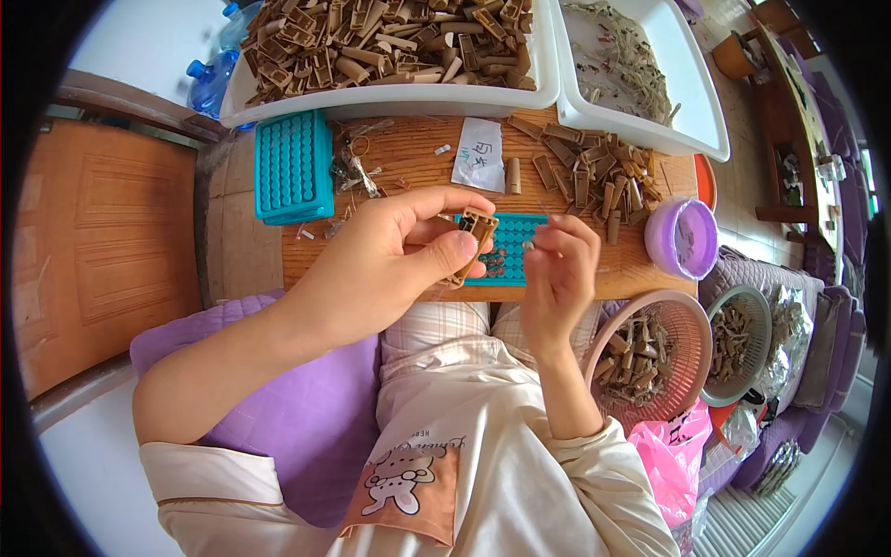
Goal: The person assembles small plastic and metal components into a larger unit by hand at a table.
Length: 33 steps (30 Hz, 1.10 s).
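Left hand (394, 255): thumb and fingers clamped on brown slotted piece (473, 239), held above teal tray (509, 249).
Right hand (557, 269): fingertips pinched together just beside the piece; contents too small to tell.
Bench (408, 153): loose brown pieces (594, 176), second teal tray (293, 167), paper slip (479, 154).
Pink basket (691, 320): at right knee.

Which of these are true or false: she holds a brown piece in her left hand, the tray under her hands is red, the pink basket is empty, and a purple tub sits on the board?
1. The left hand holds a brown part. True.
2. The holed tray under the hands is red. False: it is teal.
3. The pink basket is empty. False: it holds brown parts.
4. A purple tub sits on the wooden board. True.
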Available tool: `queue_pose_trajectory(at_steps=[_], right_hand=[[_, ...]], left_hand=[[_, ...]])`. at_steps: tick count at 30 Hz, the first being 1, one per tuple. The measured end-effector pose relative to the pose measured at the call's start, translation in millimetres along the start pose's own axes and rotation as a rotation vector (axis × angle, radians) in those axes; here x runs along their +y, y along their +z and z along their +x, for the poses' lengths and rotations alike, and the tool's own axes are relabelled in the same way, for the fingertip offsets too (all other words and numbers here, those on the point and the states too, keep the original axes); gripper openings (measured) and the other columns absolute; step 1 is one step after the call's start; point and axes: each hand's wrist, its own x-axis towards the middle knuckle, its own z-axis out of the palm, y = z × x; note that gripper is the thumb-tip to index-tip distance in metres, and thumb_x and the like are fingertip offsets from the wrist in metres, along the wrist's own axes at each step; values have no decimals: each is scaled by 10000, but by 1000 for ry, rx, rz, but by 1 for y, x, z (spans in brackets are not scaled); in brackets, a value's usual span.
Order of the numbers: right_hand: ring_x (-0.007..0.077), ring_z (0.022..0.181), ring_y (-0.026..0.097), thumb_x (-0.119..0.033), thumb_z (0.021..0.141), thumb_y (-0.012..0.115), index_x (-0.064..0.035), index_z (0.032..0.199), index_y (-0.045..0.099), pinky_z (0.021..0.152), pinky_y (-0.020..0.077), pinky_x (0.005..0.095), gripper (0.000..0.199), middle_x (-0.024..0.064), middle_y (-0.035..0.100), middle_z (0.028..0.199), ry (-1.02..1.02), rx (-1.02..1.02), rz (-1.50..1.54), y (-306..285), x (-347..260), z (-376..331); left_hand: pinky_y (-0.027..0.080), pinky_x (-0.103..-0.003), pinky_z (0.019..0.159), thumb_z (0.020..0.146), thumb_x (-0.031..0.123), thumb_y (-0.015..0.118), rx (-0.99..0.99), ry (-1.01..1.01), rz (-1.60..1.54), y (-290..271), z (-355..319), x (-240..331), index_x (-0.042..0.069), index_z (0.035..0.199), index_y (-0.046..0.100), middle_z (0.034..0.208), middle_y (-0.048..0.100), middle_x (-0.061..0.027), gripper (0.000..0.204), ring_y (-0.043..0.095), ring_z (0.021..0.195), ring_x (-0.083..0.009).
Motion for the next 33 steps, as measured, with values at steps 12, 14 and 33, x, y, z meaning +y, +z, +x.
queue_pose_trajectory(at_steps=[12,14,33], right_hand=[[235,776,550,36,638,614,3,898,566,684,458,299,267,122,567,909,-290,-248,107,-4,-24,9],[226,790,556,15,665,607,-9,932,562,682,452,313,272,109,569,908,-18,-191,59,-10,-2,6],[219,767,559,49,660,614,-16,815,567,634,463,290,175,108,543,867,-170,-5,-145,-13,-16,-12]], left_hand=[[474,-251,750,826,41,462,17,-85,10,2,-2,5,-16,1100,457,937,554,-77,280,556,835,-120],[472,-250,753,820,34,454,20,-74,33,0,-5,5,-21,1086,462,935,554,-76,271,556,832,-119],[459,-248,752,850,66,466,-104,-93,135,3,-6,-2,-29,1113,439,956,539,-71,281,542,839,-114]])
